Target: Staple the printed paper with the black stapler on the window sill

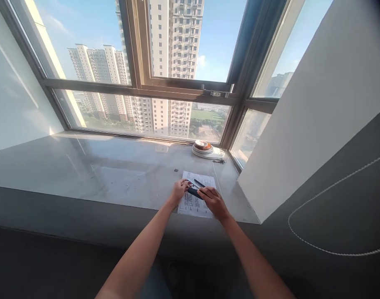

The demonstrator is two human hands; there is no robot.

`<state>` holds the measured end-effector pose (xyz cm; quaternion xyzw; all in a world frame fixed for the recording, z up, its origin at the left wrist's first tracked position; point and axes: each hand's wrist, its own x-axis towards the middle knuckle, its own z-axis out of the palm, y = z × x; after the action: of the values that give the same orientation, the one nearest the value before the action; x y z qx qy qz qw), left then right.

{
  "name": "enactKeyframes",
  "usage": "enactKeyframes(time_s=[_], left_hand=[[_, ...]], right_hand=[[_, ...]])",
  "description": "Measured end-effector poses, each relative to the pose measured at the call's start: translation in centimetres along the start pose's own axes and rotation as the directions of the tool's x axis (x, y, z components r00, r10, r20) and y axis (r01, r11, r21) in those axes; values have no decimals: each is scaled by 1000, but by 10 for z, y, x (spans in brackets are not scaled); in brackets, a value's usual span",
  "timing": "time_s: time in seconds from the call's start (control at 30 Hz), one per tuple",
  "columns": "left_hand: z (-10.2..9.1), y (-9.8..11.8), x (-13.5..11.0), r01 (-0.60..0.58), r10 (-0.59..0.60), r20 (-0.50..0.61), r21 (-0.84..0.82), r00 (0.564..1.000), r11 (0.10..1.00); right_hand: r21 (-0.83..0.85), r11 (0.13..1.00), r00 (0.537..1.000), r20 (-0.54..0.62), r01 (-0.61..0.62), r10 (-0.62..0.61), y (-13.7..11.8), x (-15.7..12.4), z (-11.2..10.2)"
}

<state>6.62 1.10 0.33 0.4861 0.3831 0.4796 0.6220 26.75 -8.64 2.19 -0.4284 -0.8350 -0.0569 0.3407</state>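
My left hand [179, 189] is closed, its fingertips pinching one end of a thin-framed thing that looks like a pair of glasses [192, 183]. From the other side, the bent fingers of my right hand [213, 201] close on the same glasses. Between my hands a dark, long object [194, 192], perhaps a case, rests over the paper; my right fingers partly cover it. A slim black pen-like stick [199, 183] shows just beyond the fingers. Printed paper sheets [193, 209] lie beneath both hands on the sill.
The pale stone sill [115, 166] runs under a large window. Stacked plates [204, 150] stand in its right corner beside a dark chain-like bundle [220, 161]. Two small dark pieces [176, 170] lie behind the paper. A beaded cord [333, 251] hangs at right.
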Motion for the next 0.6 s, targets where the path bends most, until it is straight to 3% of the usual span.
enactKeyframes(time_s=[0.13, 0.27, 0.43, 0.5, 0.6], left_hand=[[-3, 0, -4, -105, 104, 24, 40, 994, 994], [-3, 8, -12, -237, 237, 15, 51, 971, 970], [-2, 20, -18, -344, 334, 90, 135, 938, 929], [-1, 22, -20, -344, 343, 44, 204, 938, 917], [1, 26, -25, -360, 371, 26, 311, 928, 880]], right_hand=[[16, 991, 987, -86, -131, 132, 1, 2, 0], [-11, 944, 926, -202, -329, 320, 4, 4, 4], [83, 893, 889, -90, -442, 448, 11, 5, 11], [98, 882, 884, -40, -460, 466, 12, 6, 11], [84, 925, 922, -87, -370, 376, 6, 9, 7]])
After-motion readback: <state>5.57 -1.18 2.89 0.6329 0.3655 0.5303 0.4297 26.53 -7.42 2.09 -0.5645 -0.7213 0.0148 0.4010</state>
